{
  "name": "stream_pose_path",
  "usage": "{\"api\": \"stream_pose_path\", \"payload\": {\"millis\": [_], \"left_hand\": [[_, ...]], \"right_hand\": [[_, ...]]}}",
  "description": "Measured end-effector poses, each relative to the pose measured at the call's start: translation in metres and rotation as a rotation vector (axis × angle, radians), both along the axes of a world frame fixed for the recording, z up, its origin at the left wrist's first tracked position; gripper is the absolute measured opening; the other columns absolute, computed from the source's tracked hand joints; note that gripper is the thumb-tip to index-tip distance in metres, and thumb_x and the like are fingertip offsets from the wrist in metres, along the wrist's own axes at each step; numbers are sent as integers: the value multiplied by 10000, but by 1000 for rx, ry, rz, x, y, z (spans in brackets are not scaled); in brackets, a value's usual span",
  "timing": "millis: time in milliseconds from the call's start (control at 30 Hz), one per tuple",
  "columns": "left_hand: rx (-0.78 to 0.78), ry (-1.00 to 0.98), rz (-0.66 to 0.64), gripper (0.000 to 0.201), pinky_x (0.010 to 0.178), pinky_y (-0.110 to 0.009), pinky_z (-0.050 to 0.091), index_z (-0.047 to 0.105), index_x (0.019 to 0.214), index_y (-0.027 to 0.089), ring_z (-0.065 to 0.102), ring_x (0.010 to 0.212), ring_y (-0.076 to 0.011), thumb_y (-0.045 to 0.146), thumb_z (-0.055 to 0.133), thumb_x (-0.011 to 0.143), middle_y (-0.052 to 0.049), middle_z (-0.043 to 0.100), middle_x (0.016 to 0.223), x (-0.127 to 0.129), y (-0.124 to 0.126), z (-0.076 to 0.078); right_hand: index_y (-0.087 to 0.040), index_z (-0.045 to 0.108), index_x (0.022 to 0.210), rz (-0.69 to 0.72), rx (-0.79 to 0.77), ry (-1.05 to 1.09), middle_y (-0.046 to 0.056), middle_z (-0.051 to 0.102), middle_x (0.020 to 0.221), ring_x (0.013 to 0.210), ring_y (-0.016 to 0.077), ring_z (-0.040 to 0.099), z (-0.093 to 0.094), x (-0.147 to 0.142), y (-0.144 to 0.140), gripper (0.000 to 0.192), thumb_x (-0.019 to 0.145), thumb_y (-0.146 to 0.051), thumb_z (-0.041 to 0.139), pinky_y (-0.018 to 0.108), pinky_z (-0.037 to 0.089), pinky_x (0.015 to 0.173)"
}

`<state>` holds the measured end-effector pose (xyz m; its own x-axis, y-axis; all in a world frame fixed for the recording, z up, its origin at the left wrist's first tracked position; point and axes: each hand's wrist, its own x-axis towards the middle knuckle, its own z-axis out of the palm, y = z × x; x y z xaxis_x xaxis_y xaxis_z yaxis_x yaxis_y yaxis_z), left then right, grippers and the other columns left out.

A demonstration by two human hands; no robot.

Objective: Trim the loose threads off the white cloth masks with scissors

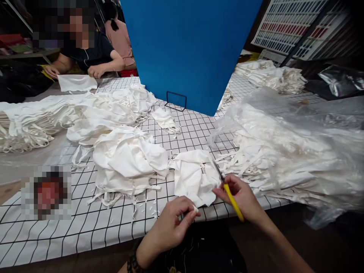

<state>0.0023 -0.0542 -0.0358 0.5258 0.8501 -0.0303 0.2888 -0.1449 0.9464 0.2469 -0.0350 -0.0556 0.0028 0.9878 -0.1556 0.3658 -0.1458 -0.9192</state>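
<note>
A white cloth piece (193, 176) lies flat near the table's front edge. My right hand (241, 197) grips a small cutter with a yellow handle (233, 201), its metal tip (217, 170) touching the cloth's right side. My left hand (173, 223) hovers at the front edge and pinches a tiny white scrap (195, 208) between thumb and forefinger. Small white trimmings (148, 210) are scattered on the grid-patterned table cover (93, 223) beside it.
A heap of white cloth pieces (127, 159) lies left of centre, more stacks (31, 121) at far left. A clear plastic bag of pieces (295, 151) fills the right. A blue board (187, 49) stands behind. A seated person (85, 53) works at the far left.
</note>
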Motion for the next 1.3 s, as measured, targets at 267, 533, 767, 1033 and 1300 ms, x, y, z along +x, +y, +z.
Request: {"api": "stream_pose_path", "payload": {"millis": [267,533,767,1033,1300], "left_hand": [[171,376,209,385,769,-302,465,628,692,182,625,826,-179,379,441,964,-62,640,922,-28,22,21],[454,783,49,279,644,-305,489,638,1030,208,634,744,-199,86,494,824,-67,611,963,-34,116,-4],[616,772,172,89,715,-359,515,621,840,170,623,922,-260,127,545,823,-126,623,1061,-42,122,-7],[1002,253,271,163,843,-389,511,539,834,212,624,966,-233,63,587,788,-27,696,823,-16,81,12],[709,211,290,140,753,-357,488,485,729,213,558,730,-186,162,572,827,-7,551,671,-1,63,21]], "right_hand": [[-251,511,789,-112,32,-393,26,711,904,749,211,653,13,-22,48,225,717,-380,682,294,460,625],[-259,482,888,151,-79,-415,3,680,849,733,209,636,9,-52,12,292,724,-387,686,277,432,608],[-243,525,892,21,-13,-610,24,676,836,723,206,622,-1,-26,19,97,799,-228,548,268,376,585],[-254,495,1063,-46,34,96,32,660,982,760,185,626,31,-37,29,442,703,-315,744,288,506,634],[-234,525,924,-210,316,193,20,625,931,740,146,581,19,-66,25,244,729,-156,650,255,482,645]]}}
